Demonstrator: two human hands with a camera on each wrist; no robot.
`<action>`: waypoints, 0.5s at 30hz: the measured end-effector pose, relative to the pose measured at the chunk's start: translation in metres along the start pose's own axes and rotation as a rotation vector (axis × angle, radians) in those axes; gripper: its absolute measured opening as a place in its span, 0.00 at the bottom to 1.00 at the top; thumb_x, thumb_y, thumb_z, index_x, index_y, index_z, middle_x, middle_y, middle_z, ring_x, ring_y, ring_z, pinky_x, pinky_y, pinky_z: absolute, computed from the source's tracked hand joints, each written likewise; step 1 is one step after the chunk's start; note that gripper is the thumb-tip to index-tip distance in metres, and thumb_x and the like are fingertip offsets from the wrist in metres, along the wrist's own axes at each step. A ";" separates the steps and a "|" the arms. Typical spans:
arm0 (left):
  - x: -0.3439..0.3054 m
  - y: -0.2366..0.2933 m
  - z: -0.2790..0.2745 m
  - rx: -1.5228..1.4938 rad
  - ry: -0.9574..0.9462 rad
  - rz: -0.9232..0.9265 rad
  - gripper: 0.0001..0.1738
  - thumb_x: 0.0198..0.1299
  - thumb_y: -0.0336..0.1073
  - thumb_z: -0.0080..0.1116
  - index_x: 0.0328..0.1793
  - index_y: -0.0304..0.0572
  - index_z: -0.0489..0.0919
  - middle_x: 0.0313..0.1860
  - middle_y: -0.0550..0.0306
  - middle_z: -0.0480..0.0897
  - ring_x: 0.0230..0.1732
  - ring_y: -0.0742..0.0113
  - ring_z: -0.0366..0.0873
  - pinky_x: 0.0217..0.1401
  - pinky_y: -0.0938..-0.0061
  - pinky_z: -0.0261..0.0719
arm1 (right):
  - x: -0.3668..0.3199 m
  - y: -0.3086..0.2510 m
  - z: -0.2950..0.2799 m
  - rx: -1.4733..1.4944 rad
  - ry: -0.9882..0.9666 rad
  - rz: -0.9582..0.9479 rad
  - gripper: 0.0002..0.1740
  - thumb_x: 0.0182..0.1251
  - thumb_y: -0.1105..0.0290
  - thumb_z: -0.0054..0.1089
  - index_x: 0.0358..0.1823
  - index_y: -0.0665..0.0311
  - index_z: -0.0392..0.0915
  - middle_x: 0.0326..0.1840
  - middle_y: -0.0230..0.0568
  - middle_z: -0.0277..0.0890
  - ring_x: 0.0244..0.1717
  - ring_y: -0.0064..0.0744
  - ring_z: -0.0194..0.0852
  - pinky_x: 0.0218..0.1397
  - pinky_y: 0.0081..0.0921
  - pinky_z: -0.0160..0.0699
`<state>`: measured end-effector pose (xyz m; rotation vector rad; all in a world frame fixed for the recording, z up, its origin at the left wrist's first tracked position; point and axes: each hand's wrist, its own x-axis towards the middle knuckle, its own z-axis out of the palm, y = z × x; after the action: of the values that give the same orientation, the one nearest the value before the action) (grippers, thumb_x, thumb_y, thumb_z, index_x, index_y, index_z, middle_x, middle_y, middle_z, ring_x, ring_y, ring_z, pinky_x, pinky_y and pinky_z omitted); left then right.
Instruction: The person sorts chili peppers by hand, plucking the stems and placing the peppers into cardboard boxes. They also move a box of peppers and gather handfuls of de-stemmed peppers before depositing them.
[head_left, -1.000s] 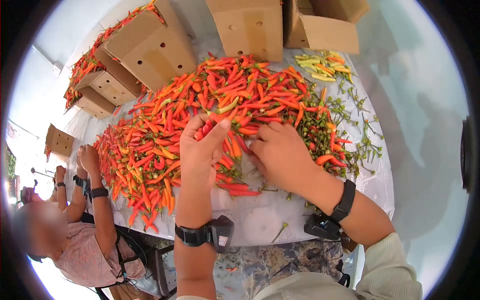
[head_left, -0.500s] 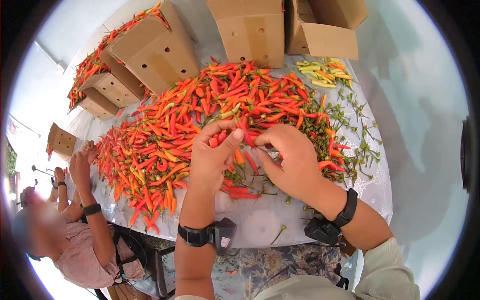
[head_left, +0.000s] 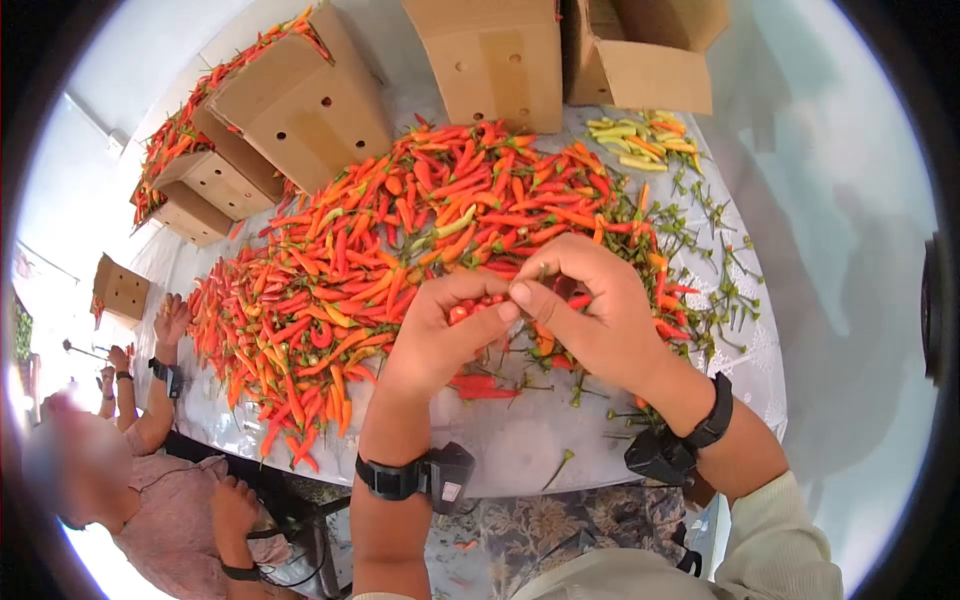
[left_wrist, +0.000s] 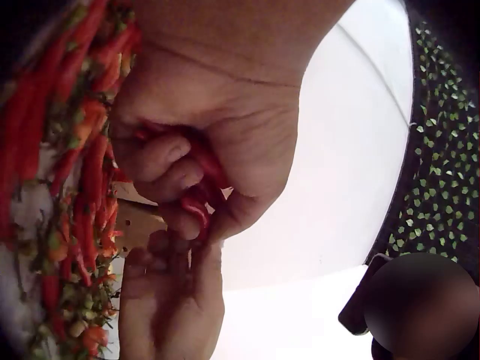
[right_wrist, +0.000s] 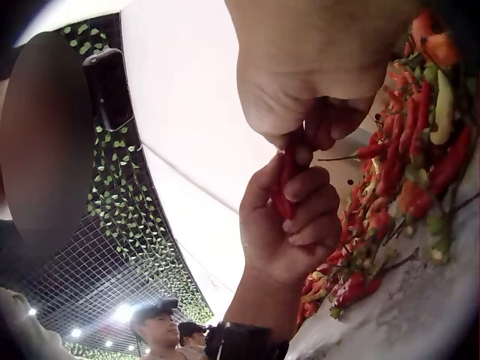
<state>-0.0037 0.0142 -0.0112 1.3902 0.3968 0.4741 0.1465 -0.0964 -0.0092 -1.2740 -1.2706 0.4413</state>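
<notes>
My left hand (head_left: 440, 335) curls its fingers around several red chili peppers (left_wrist: 208, 161), whose ends show between fingers and thumb. One red chili pepper (right_wrist: 286, 187) points up out of this grip in the right wrist view. At its upper end my right hand (head_left: 610, 315) pinches with thumb and forefinger, the fingertips meeting those of the left. Its stem end is mostly hidden by the right fingers. Both hands are over the near side of a broad heap of red and orange chili peppers (head_left: 340, 265).
Green stems (head_left: 730, 295) are scattered at the right of the table (head_left: 520, 450). Yellow-green chilies (head_left: 640, 140) form a small pile at the back right. Cardboard boxes (head_left: 490, 70) line the back edge. At the left sits another person (head_left: 180, 510).
Both hands have come together over the heap's near edge, the left moving right and down. The right thumb and forefinger now meet the left fingertips. The neighbour's near arm has dropped.
</notes>
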 end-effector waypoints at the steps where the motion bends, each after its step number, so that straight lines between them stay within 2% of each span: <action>1: 0.000 0.000 0.000 0.016 -0.002 0.003 0.10 0.59 0.33 0.63 0.43 0.36 0.82 0.26 0.65 0.77 0.23 0.81 0.73 0.24 0.85 0.68 | 0.001 0.002 0.000 -0.016 -0.008 -0.030 0.09 0.64 0.67 0.64 0.35 0.65 0.79 0.32 0.33 0.74 0.33 0.20 0.70 0.36 0.20 0.69; 2: 0.000 0.001 0.000 0.001 -0.007 0.007 0.09 0.59 0.33 0.63 0.43 0.35 0.82 0.25 0.67 0.76 0.24 0.83 0.71 0.24 0.86 0.66 | 0.001 0.004 0.002 -0.038 0.045 -0.073 0.08 0.62 0.68 0.65 0.32 0.65 0.80 0.29 0.33 0.74 0.30 0.21 0.70 0.34 0.20 0.68; 5: 0.000 0.001 0.001 -0.002 -0.016 -0.003 0.08 0.59 0.32 0.63 0.42 0.36 0.81 0.25 0.69 0.75 0.23 0.84 0.68 0.24 0.85 0.64 | 0.001 0.002 -0.002 -0.070 0.067 -0.005 0.11 0.58 0.67 0.68 0.28 0.67 0.78 0.26 0.37 0.76 0.28 0.26 0.73 0.30 0.24 0.70; 6: -0.001 -0.001 0.000 0.012 -0.022 -0.018 0.08 0.60 0.32 0.62 0.42 0.36 0.81 0.25 0.69 0.75 0.23 0.85 0.67 0.24 0.86 0.63 | 0.001 0.004 0.000 -0.070 0.109 -0.047 0.10 0.56 0.68 0.69 0.25 0.66 0.78 0.23 0.38 0.74 0.26 0.30 0.73 0.29 0.26 0.69; 9: 0.001 0.001 0.000 0.024 -0.028 -0.007 0.07 0.60 0.32 0.61 0.41 0.37 0.82 0.24 0.71 0.73 0.23 0.86 0.64 0.24 0.86 0.61 | 0.000 0.006 0.003 -0.199 0.164 -0.209 0.10 0.52 0.69 0.71 0.23 0.64 0.77 0.23 0.39 0.72 0.26 0.37 0.72 0.29 0.29 0.68; 12: 0.002 0.002 0.003 0.002 -0.030 -0.029 0.06 0.61 0.32 0.61 0.41 0.37 0.82 0.23 0.72 0.72 0.23 0.87 0.62 0.24 0.86 0.59 | 0.001 0.004 0.001 -0.403 0.240 -0.368 0.11 0.48 0.70 0.71 0.22 0.63 0.75 0.22 0.40 0.70 0.26 0.41 0.70 0.28 0.32 0.67; 15: 0.001 -0.001 0.008 0.021 -0.019 -0.045 0.06 0.62 0.33 0.60 0.41 0.38 0.81 0.23 0.71 0.72 0.21 0.87 0.62 0.21 0.86 0.58 | 0.000 0.004 -0.004 -0.545 0.228 -0.520 0.11 0.48 0.70 0.71 0.23 0.62 0.74 0.24 0.39 0.71 0.27 0.40 0.70 0.28 0.33 0.66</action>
<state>0.0019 0.0078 -0.0107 1.4024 0.4180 0.4200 0.1512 -0.0971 -0.0120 -1.3186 -1.5106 -0.4384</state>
